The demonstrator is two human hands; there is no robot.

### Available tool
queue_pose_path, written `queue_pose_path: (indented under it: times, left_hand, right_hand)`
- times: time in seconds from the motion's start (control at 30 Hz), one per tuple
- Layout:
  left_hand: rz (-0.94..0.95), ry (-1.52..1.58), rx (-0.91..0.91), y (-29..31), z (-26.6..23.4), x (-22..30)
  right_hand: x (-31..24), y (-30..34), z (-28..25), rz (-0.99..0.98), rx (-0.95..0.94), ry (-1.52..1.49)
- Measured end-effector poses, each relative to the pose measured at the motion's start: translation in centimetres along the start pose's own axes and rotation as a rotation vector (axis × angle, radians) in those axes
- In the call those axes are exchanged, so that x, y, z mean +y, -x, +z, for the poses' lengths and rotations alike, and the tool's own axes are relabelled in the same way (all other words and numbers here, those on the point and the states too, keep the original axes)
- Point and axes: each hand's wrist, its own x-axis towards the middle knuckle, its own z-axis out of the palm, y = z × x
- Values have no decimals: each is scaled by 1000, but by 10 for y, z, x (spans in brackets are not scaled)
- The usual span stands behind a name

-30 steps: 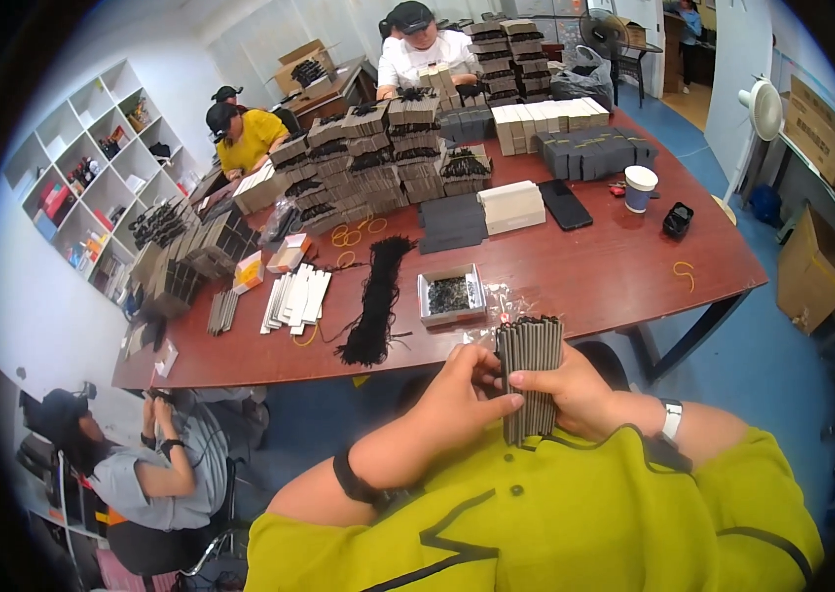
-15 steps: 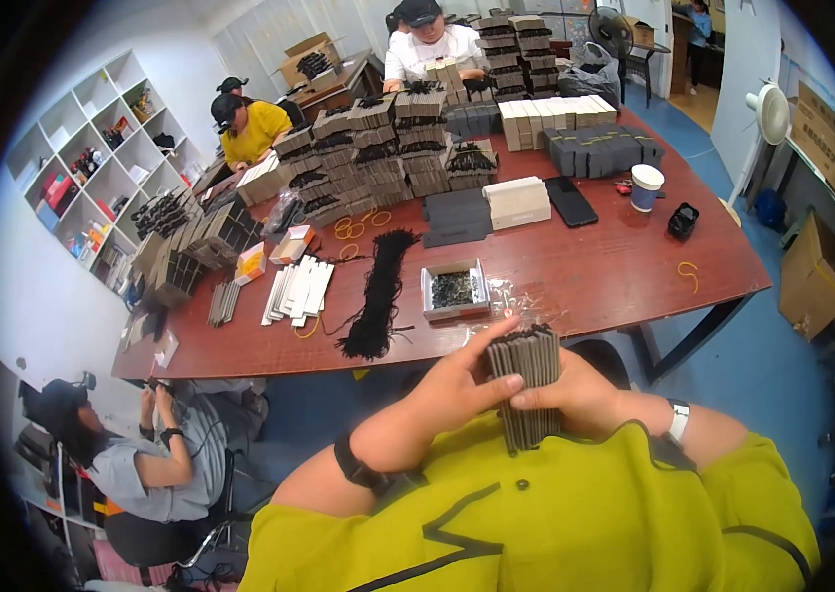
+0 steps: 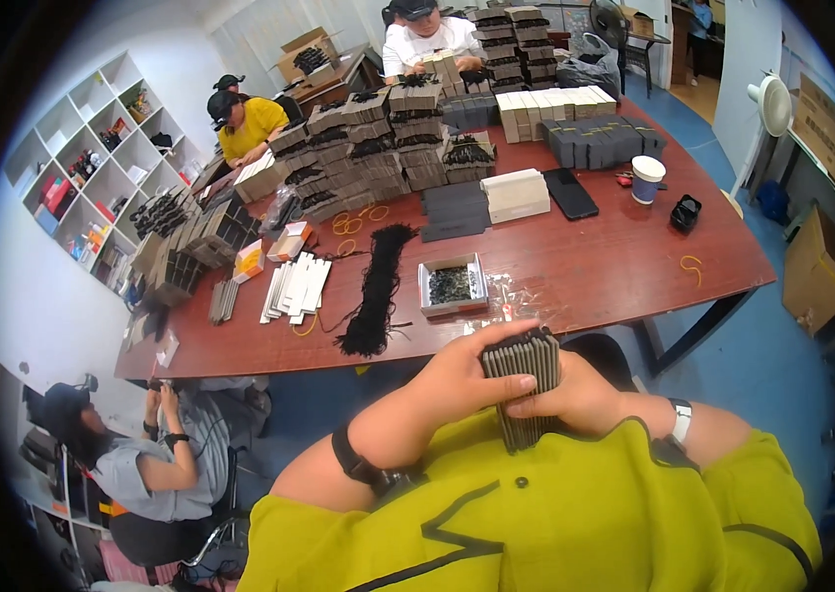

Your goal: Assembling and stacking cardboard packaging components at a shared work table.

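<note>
A stack of thin grey cards [image 3: 520, 359] is gripped between both hands, close in front of my chest. Black cord or string shows at its far end. My left hand [image 3: 457, 383] wraps the left side, thumb on the face of the stack and index finger across its far end. On the right side my right hand [image 3: 583, 397] holds on, its thumb lying just below the left thumb. Beyond the hands, a small open box of dark bits [image 3: 453, 288] and a clear plastic bag [image 3: 514, 304] lie on the red table [image 3: 624, 266].
Bundled black cords [image 3: 378, 291], white strips [image 3: 296, 289] and yellow rubber bands [image 3: 347, 223] lie to the left. Tall stacks of grey cards [image 3: 358, 148] stand farther back. A phone [image 3: 571, 193] and paper cup [image 3: 646, 181] sit right. Co-workers sit around the table, one at left [image 3: 156, 454].
The stack has tipped slightly, and its cards look more evenly lined up. My left index finger has moved over the far end, where black cord stuck up before.
</note>
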Motion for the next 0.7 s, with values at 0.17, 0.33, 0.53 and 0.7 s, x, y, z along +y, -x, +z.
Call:
queue_pose_path:
  times: [0.17, 0.33, 0.53, 0.7]
  left_hand:
    - [307, -999, 19, -5, -20, 0]
    - [98, -986, -141, -18, 3, 44]
    - [-87, -1317, -42, -57, 21, 28]
    - [-46, -1277, 30, -55, 12, 11]
  right_hand:
    - [11, -4, -4, -19, 9, 20]
    - [6, -4, -3, -22, -11, 126]
    - [12, -12, -11, 18, 14, 56]
    - [22, -19, -27, 182, -133, -301]
